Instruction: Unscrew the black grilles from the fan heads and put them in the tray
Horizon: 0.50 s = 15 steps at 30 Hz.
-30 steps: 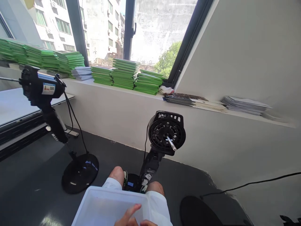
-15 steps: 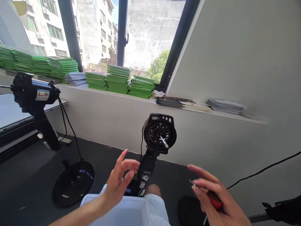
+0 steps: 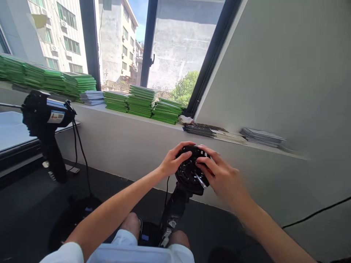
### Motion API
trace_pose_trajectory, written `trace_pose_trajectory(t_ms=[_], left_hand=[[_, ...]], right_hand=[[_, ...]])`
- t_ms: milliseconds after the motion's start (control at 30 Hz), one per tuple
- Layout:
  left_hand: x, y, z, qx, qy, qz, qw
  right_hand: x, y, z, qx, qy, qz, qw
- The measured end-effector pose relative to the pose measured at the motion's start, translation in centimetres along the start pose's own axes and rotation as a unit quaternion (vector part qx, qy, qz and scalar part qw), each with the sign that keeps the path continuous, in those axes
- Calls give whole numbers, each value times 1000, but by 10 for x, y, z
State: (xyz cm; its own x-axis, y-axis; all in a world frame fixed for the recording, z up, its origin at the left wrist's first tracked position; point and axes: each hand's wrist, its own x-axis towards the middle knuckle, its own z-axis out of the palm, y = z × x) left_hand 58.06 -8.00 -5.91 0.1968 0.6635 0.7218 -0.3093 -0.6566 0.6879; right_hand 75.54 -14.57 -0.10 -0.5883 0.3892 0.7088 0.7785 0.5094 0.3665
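Observation:
In front of me stands a black fan body, its round motor housing facing me on a black pole. A bare metal shaft sticks out of its middle. My left hand grips the housing's upper left rim, thumb on the front and fingers over the top. My right hand is at the housing's upper right, thumb and fingertips pinched close to its face. A red bit of the screwdriver's handle shows in that hand; the rest is hidden. Whatever lies at the fingertips is too small to make out.
A white tray rests on my lap. Another black fan body stands at the left. Stacked green pieces and dark and grey flat stacks line the window ledge. A black cable runs along the right.
Both hands have moved forward and up to the motor housing. My left hand, open before, has closed on its rim. The right hand has carried the screwdriver to the housing's face.

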Motion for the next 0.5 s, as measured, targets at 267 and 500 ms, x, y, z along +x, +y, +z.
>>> trace_pose_trajectory(t_ms=[267, 500], left_hand=[[2, 10, 3, 83, 17, -23, 996], [-3, 12, 10, 76, 33, -37, 996]], right_hand=[[9, -5, -7, -40, -46, 23, 998], [23, 0, -9, 83, -165, 166, 969]])
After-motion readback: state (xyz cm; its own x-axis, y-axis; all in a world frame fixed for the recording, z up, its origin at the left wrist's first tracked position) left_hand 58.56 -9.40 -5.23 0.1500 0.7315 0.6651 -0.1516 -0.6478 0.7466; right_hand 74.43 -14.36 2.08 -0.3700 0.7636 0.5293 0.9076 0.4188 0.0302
